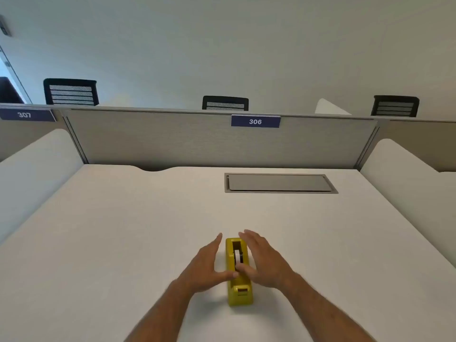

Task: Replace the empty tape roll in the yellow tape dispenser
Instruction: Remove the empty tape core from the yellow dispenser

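Observation:
A yellow tape dispenser [238,291] stands on the white desk [123,230], its cutter end toward me. In its open slot sits a pale roll [237,255]. My left hand [206,266] is just left of the dispenser, fingers stretched out, thumb reaching over the top of the body. My right hand [265,259] is on the right side, fingers extended along the dispenser, thumb resting at the slot near the roll. Neither hand grips anything.
A grey cable hatch [280,183] is set into the desk behind the dispenser. A fabric partition [172,141] with a blue "306" label [255,121] closes the back. White side dividers [37,169] flank the desk. Black chair backs [225,102] rise beyond.

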### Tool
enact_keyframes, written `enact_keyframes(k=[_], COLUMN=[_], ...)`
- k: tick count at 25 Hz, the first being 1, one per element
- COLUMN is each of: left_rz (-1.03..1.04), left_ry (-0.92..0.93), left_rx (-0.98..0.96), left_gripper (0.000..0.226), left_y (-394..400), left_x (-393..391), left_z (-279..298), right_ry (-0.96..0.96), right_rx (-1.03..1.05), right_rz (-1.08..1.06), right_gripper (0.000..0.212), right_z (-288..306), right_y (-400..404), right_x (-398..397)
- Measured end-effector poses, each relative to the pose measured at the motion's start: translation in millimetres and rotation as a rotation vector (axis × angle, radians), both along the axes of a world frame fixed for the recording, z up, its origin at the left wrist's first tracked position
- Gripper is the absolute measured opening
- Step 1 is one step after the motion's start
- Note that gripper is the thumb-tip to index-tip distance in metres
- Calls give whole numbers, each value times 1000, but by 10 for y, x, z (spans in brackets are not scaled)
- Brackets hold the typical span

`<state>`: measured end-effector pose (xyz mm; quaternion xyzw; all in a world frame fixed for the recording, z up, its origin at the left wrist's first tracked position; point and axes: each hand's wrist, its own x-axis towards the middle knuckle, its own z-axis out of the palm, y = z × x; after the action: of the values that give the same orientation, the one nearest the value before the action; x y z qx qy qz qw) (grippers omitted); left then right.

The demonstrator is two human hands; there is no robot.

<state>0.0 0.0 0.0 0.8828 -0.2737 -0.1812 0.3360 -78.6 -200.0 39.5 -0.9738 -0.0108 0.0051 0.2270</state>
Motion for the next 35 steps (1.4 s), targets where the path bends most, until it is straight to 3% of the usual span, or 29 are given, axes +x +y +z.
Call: enact_keyframes(k=[5,10,15,35], left_rz=[-2,-20,-21,10], left_ry=[104,131,124,116], left_rx=[-55,-83,-87,-50], left_gripper=[124,112,125,125], left_y=[-89,-110,-148,-189], left_x=[-22,-41,-14,-24], left_z=[-86,-9,16,54], right_ry=[40,47,57,-71], right_rx=[-2,-43,-97,-123], right_rz=[16,27,28,68], right_gripper=[69,60,49,44], right_z=[3,44,63,151], right_y=[42,28,47,87], right_x=[53,121,179,157])
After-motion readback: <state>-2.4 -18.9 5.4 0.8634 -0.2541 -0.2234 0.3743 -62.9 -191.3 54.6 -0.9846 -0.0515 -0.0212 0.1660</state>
